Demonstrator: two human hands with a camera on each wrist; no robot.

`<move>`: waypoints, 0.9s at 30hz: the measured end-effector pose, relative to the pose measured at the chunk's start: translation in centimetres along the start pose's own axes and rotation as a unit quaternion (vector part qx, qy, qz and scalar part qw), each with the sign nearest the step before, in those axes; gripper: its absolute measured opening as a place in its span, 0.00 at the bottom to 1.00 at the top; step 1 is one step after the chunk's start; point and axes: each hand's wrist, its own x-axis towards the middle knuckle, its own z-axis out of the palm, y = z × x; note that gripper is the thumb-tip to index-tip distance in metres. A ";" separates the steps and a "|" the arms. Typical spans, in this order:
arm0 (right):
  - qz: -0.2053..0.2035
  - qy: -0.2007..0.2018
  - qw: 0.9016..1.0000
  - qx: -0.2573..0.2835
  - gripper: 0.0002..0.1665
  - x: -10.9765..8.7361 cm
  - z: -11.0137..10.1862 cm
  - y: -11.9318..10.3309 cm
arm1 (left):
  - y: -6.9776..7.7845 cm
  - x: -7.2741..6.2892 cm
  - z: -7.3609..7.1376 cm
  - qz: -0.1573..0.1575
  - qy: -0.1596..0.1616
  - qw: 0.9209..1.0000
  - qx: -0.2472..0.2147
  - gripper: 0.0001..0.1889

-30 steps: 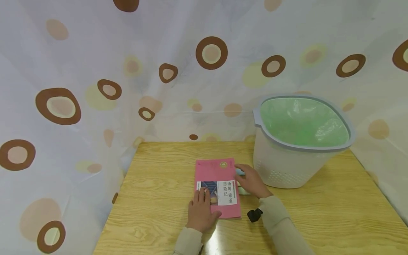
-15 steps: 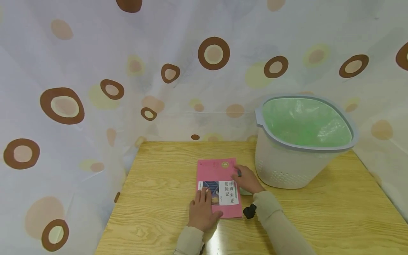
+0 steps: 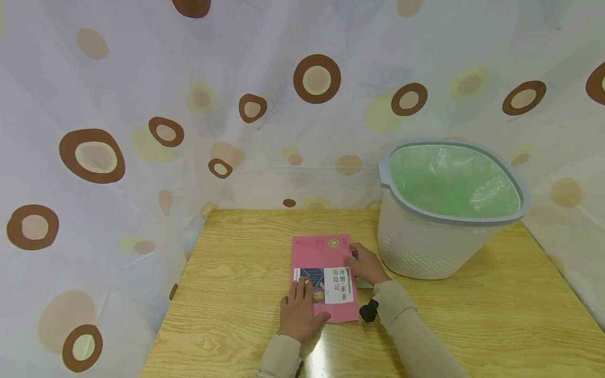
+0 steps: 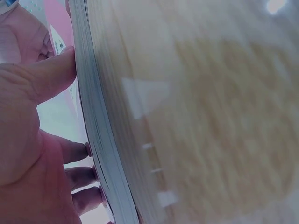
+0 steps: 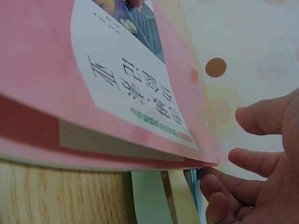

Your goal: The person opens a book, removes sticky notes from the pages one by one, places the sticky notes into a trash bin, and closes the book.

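Observation:
A pink book point(image 3: 323, 251) with a white title panel lies on the wooden table. My left hand point(image 3: 296, 310) rests on its lower left part, fingers stretched over the cover. In the left wrist view the thumb point(image 4: 55, 77) lies along the book's page edge point(image 4: 100, 121). My right hand point(image 3: 369, 265) is at the upper right edge of the book, thumb and forefinger apart. The right wrist view shows green point(image 5: 150, 196), yellow point(image 5: 182, 196) and blue point(image 5: 199, 205) strips protruding there. One fingertip meets the blue strip, with other fingers spread. The front cover point(image 5: 37, 56) bows up slightly.
A white basket point(image 3: 416, 241) with a grey rim and green lining stands at the right of the wooden table point(image 3: 236, 273). A spotted curtain point(image 3: 264, 184) hangs behind and at the sides. A black device point(image 3: 368, 311) sits at my right wrist.
My right hand has moved slightly left, closer over the book's edge and the strips. My left hand has stayed on the book. The head view has shifted a little.

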 end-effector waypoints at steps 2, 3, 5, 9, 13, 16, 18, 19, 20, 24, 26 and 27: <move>0.002 0.000 1.000 0.011 0.33 0.1 0.0 0.0 | 0.0 0.0 -0.1 -0.001 -0.002 1.000 0.004 0.48; 0.004 0.001 1.000 0.018 0.33 0.1 0.0 0.0 | 0.0 0.0 -0.1 -0.001 -0.002 1.000 0.005 0.48; 0.013 -0.001 0.999 0.037 0.32 0.2 0.0 0.1 | 0.1 -0.1 -0.2 -0.001 -0.002 1.000 0.007 0.48; 0.030 -0.004 0.997 0.073 0.32 0.4 0.0 0.3 | 0.2 -0.2 -0.4 -0.001 -0.005 1.000 0.000 0.48; 0.040 0.000 0.995 0.094 0.32 0.5 -0.3 0.3 | 0.3 -0.2 -0.5 -0.001 -0.006 1.000 -0.005 0.47; 0.051 -0.004 0.992 0.115 0.33 0.6 -0.5 0.3 | 0.2 -0.2 -0.5 -0.002 -0.008 1.000 -0.004 0.47; 0.058 -0.007 0.991 0.123 0.33 0.6 -0.7 0.2 | 0.2 -0.1 -0.4 -0.005 -0.013 1.000 -0.006 0.47; 0.062 -0.009 0.990 0.127 0.32 0.6 -0.7 0.2 | 0.2 -0.2 -0.4 -0.006 -0.014 1.000 -0.008 0.48; 0.066 -0.011 0.989 0.130 0.32 0.6 -0.7 0.2 | 0.2 -0.2 -0.4 -0.007 -0.017 1.000 -0.009 0.48; 0.073 -0.017 0.988 0.138 0.31 0.3 -0.8 -0.1 | 0.1 -0.2 -0.5 -0.007 -0.021 1.000 -0.023 0.48; 0.072 -0.022 0.987 0.145 0.30 -0.1 -0.7 -0.4 | 0.0 -0.1 -0.4 -0.004 -0.019 0.999 -0.028 0.48; 0.065 -0.025 0.987 0.147 0.30 -0.3 -0.7 -0.6 | 0.0 -0.1 -0.3 -0.002 -0.015 1.000 -0.027 0.48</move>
